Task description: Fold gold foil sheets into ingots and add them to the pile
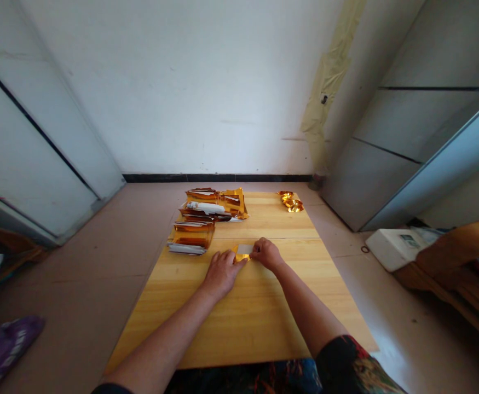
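Note:
A small piece of gold foil paper [245, 249] with a pale grey patch in its middle lies on the wooden table [223, 328] between my hands. My left hand [221, 272] rests on the table with its thumb and fingers closed on the paper's left and near edge. At the right edge, my right hand [266, 253] pinches the same paper, its other fingers curled in. Stacks of curled gold foil sheets [194, 232] lie beyond my left hand, with white edges showing. Toward the far right corner sit a few shiny folded gold foil pieces [292, 203].
A white wall [206, 98] rises beyond the table. To the right stand a grey refrigerator-like cabinet [387, 158], a white box [391, 249] and wooden furniture [432, 279]. A purple bag [7, 347] lies on the floor at the left.

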Motion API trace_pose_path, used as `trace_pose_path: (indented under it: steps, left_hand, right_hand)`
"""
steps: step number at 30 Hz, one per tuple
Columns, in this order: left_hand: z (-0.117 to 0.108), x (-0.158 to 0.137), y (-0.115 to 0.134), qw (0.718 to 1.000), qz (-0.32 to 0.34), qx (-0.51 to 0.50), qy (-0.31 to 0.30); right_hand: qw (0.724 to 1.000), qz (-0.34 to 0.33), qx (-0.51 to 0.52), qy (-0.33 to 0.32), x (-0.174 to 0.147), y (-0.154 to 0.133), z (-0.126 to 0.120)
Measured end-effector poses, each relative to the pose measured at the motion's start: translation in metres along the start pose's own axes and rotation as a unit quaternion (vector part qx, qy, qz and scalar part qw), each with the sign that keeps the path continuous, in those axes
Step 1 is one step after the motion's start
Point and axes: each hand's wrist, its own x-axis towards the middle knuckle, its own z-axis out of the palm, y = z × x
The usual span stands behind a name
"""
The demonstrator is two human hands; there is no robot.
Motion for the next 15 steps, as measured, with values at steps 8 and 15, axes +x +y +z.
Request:
trace_pose_path:
  steps: [8,15]
  left_hand:
    - [-0.0025,0.0010,0.0012,1.000,-0.008,-0.002,-0.013]
    - [-0.0053,0.0019,0.0024,1.000,-0.015,-0.012,-0.020]
  right_hand:
    - [0.998,-0.004,0.057,0.016,0.0000,0.0068,-0.0016]
    - [0.996,-0.022,0.077,0.043,-0.0038,0.0059,0.0039]
